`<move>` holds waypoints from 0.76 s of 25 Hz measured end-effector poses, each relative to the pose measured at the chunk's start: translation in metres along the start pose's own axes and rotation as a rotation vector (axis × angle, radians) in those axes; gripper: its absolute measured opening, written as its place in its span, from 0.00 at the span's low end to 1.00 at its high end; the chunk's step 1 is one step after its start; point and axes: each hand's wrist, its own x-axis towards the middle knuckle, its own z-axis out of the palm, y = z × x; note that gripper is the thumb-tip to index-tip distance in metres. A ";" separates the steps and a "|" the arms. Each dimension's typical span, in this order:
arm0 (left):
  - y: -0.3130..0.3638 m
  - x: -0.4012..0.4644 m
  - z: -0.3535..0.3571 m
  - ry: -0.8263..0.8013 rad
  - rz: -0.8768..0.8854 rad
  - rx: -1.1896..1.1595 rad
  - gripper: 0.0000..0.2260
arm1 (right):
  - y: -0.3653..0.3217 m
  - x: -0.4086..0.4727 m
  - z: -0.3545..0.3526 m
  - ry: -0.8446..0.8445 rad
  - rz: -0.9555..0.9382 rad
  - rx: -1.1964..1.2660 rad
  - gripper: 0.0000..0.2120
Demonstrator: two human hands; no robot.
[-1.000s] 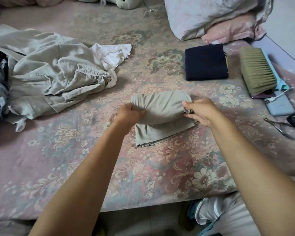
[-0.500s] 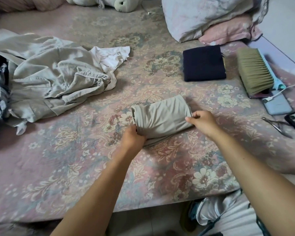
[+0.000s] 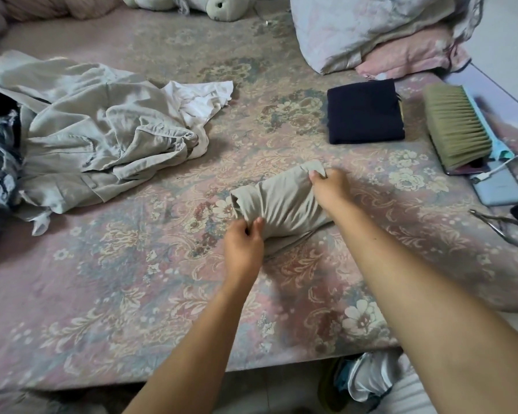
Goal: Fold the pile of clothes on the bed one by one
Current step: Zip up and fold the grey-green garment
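Beige garment [image 3: 281,204], partly folded into a compact bundle, lies on the bed [image 3: 132,294] between the two hands. Left hand [image 3: 243,249] pinches the bundle's near left corner, fingers curled onto the cloth; right hand [image 3: 329,186] clamps the far right corner, where a small flap of fabric stands up above the fingers. Holding opposite corners in this way appears to keep the layers taut and aligned, so the fold can be tightened or turned without slipping open; a lower layer shows at the near edge, under the right forearm.

Beyond the right grip, a folded dark navy garment [image 3: 365,112] lies flat and square, presumably a finished piece set aside. Well to the left of the left grip, the unfolded pile [image 3: 87,138] of pale grey-beige clothes, with a white piece [image 3: 201,100] at its far edge, waits its turn, so most of the task seems to remain. Right of the right grip lie a bed brush [image 3: 458,130], a charging cable [image 3: 500,168], two phones [image 3: 500,189] and a pair of nippers [image 3: 497,225], kept clear of the folding area. Pillows [image 3: 386,28] sit at the far right.

No brand, label or legible writing can be made out.
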 end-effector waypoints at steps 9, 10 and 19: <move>0.031 0.056 -0.010 -0.054 -0.495 -0.166 0.32 | 0.008 0.003 -0.012 -0.084 -0.118 -0.214 0.16; 0.031 0.063 -0.010 -0.018 -0.508 -0.124 0.32 | 0.008 0.002 -0.010 -0.042 -0.135 -0.272 0.15; 0.018 0.020 0.021 0.302 -0.096 -0.087 0.10 | 0.009 -0.001 -0.001 0.167 -0.197 -0.284 0.11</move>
